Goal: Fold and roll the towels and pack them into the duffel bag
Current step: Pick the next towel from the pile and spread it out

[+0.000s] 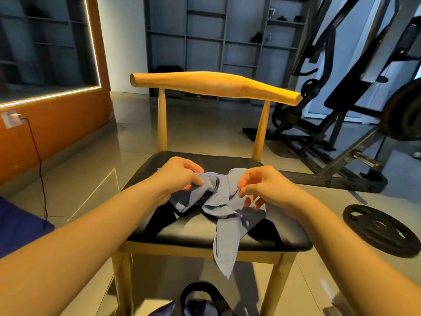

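While reaching forward over a wooden chair (206, 239) with a black padded seat and a curved backrest bar, holds a crumpled pale blue-grey microfibre towel (219, 198) in both hands. Pinches one bunched end in the left hand (180, 176), thumb and curled fingers closed tight on the cloth, knuckles up, above the middle of the seat. Pinches a stitched hem in the right hand (262, 185), thumb and forefinger closed on the edge, with the remaining fingers loosely curled underneath. Keeps the two hands near each other, apart, with the cloth twisted and slack between them. Lets the towel sag onto the seat, with one long tail draped past the front edge and hanging in front of the chair's front rail. Under the towel, across the seat: wide black straps (159, 221), of unclear origin. At the bottom edge of the view, on the floor just in front of the chair: part of a dark blue fabric duffel bag (165, 310) with a looped black handle, well below the towel and not touching it. To the left, a dark blue fabric surface (18, 226), cut off by the frame. To the right, flat on the glossy tiled floor (200, 128), a round black weight plate (380, 229). Beyond it, a black steel gym machine (341, 94). Behind the chair, grey open shelving (205, 42); on the left, an orange wall (57, 126) with a plugged-in black cable (37, 153)
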`<state>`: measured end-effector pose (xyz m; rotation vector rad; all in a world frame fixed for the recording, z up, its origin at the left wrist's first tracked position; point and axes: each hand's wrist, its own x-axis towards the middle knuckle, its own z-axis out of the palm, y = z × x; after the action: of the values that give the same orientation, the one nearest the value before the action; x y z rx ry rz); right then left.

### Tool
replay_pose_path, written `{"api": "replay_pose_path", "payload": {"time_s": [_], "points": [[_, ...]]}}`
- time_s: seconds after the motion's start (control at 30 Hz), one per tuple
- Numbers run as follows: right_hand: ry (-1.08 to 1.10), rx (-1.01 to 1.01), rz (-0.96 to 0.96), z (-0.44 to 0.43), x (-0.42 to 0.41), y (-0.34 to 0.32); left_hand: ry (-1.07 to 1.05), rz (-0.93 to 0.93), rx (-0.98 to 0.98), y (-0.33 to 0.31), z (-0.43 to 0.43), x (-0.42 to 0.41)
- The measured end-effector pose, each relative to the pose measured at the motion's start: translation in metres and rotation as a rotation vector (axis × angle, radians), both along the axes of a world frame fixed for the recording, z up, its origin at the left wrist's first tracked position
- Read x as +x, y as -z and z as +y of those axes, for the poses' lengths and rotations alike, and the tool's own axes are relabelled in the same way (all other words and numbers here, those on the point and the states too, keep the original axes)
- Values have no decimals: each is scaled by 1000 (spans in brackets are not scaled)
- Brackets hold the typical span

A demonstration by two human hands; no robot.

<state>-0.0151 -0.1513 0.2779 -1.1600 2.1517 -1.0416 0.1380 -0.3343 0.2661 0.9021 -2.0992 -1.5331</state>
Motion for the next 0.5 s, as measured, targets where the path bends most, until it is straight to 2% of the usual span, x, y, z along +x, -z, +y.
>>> {"api": "replay_pose_path", "payload": {"time_s": [0.1,0.2,0.3,0.5], "points": [[23,-9,244,-10,-5,8,-128,83,-47,2,-6,2],[-94,23,497,-24,-3,19,-226,175,-52,6,-8,3],[-182,121,731,-36,-2,27,-253,188,-57,8,-9,5],[-278,214,793,-45,-5,33,-227,175,-75,8,-10,8]]}}
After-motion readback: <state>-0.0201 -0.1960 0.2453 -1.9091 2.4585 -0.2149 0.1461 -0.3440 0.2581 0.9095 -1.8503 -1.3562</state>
